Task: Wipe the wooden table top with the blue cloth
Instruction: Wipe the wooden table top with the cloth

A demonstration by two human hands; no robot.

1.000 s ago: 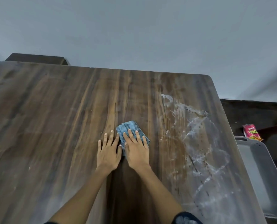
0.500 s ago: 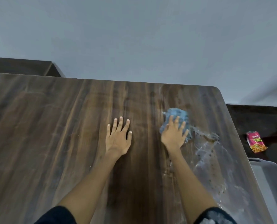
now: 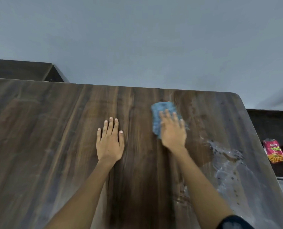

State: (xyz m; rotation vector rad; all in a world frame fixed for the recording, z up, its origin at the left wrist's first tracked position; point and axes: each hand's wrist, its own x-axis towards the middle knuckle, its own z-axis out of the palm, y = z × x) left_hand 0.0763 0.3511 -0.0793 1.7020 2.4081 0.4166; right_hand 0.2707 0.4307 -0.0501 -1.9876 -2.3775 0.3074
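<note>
home rm: wood table point(image 3: 38, 146), snack packet point(image 3: 274, 150) on floor

Dim, flat, cool light with no single source to be seen; the wall point(image 3: 154, 38) reads as even grey-blue; soft sheen lies on the wet streaks at the table's point(image 3: 38, 146) right side; no hard shadows, only faint darkening under the forearms; the right hand point(image 3: 173, 131) and cloth point(image 3: 162, 116) are smeared by motion blur, the left hand point(image 3: 109, 142) sharper; wide-angle bending curves the table's edges; overall soft, slightly grainy.
</note>
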